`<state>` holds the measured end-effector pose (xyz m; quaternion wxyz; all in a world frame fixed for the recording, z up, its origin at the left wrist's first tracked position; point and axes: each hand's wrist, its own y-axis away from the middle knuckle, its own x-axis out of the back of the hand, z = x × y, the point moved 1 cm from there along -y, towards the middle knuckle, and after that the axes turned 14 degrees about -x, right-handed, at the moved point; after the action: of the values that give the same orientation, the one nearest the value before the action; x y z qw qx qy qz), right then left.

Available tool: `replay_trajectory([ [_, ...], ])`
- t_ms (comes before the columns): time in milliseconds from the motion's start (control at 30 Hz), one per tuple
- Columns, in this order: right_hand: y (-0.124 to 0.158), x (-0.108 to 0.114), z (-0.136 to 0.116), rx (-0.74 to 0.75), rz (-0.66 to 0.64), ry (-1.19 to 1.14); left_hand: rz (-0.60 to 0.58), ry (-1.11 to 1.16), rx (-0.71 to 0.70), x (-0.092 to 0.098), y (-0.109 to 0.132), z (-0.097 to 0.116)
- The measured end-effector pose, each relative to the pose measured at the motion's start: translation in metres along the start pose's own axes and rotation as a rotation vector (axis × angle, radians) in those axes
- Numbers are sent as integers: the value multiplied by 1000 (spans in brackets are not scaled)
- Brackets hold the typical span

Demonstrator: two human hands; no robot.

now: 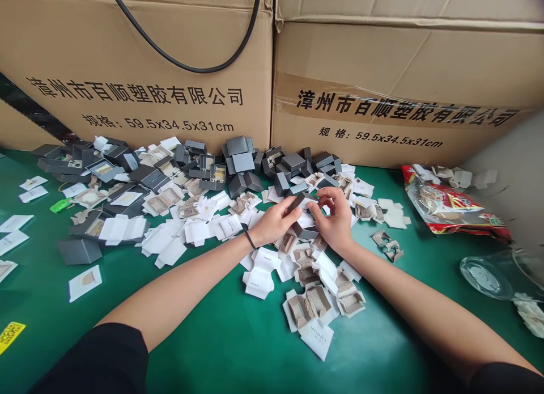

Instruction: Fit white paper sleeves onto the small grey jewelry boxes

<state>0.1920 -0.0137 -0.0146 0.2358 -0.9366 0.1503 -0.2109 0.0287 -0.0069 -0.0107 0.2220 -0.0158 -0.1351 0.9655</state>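
A small dark grey hinged box (304, 200), like a jewellery box, is held above the pile in the middle of the table. My left hand (275, 219) grips its left side, with thumb and fingers closed on it. At its right side my right hand (334, 219) has thumb and fingers curled in, touching the box; the exact hold is partly hidden. Beneath both hands lies another dark grey box (305, 232). Around them are torn grey-brown card inserts (312, 306) and folded white cards (260, 274).
Several dark grey boxes (240, 156) are heaped along two big cardboard cartons (170, 110) at the back. On the right lie a red food packet (459, 207) and a tipped clear cup (488, 278). A black cable (208, 70) hangs above the green tabletop (204, 337).
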Motion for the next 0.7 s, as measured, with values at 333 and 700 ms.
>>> replay_trajectory([
  [333,1,0,0,-8,-84,74,-15,-79,-32,2,1,-4],
  [700,2,4,-3,-4,-215,145,309,466,135,3,-8,3],
])
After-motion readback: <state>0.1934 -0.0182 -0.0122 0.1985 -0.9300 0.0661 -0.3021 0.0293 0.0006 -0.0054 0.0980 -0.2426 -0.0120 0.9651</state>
